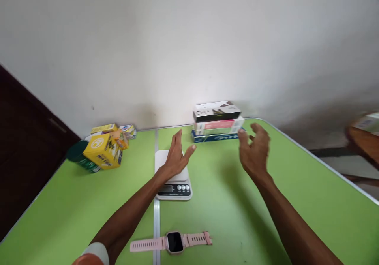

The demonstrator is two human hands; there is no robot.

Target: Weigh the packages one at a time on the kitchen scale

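My left hand [177,154] hovers open over a white kitchen scale [174,182], fingers stretched toward the wall. My right hand [255,150] is open too, fingers loosely spread, just right of a stack of three flat boxes [217,121] at the table's far edge. Neither hand holds anything. The stack has a black-and-white box on top, a pink-and-white one in the middle and a blue one at the bottom. A pink smartwatch [173,241] lies flat near the front edge, strap stretched out.
The green folding table [296,202] has a metal seam down its middle. At the far left sit a yellow box [103,151], smaller cartons [118,132] and a dark green container [77,156]. A white wall stands behind. A wooden piece [364,142] is at the right.
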